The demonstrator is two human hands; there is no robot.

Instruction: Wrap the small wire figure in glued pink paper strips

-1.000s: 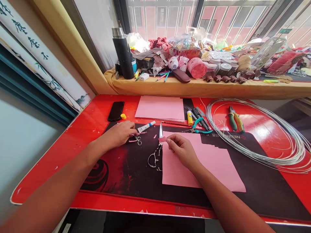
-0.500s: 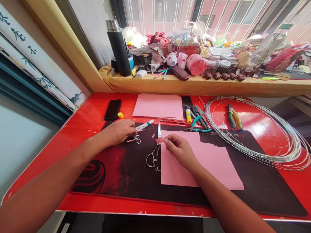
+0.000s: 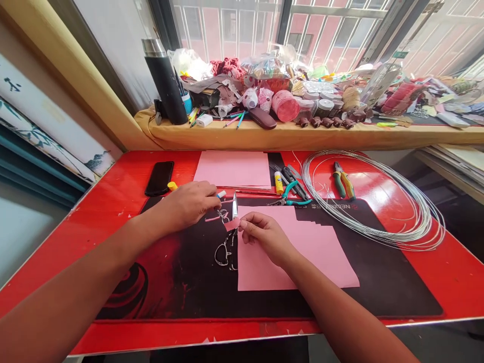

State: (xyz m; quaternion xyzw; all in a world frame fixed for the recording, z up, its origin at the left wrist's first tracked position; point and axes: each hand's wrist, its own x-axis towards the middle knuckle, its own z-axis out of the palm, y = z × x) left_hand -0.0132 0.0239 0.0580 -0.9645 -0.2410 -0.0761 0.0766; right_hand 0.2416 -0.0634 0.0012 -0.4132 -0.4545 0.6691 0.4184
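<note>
My right hand (image 3: 264,234) pinches a small pink paper piece (image 3: 231,224) between thumb and fingertips, above the left edge of a large pink sheet (image 3: 298,257). My left hand (image 3: 191,204) is closed, its fingers curled down over a glue tube whose end (image 3: 221,194) pokes out behind them. Whether they grip the tube is hidden. Just right of those fingers lie a looped wire (image 3: 224,217) and a thin pink strip (image 3: 215,219). Scissors (image 3: 223,254) lie on the dark mat below the small paper piece, partly covered by it, blades pointing away.
Pink sheets (image 3: 234,169) lie at the back, with a phone (image 3: 159,178) and a yellow cap (image 3: 172,186) to the left. A glue stick (image 3: 279,182), teal pliers (image 3: 289,194), a wire coil (image 3: 408,227) and green-yellow pliers (image 3: 343,181) are right. A flask (image 3: 166,85) stands on the cluttered sill.
My left hand has moved right, over the glue tube, covering most of it. My right hand still holds the small pink paper piece, now turned slightly. The whole view has shifted.
</note>
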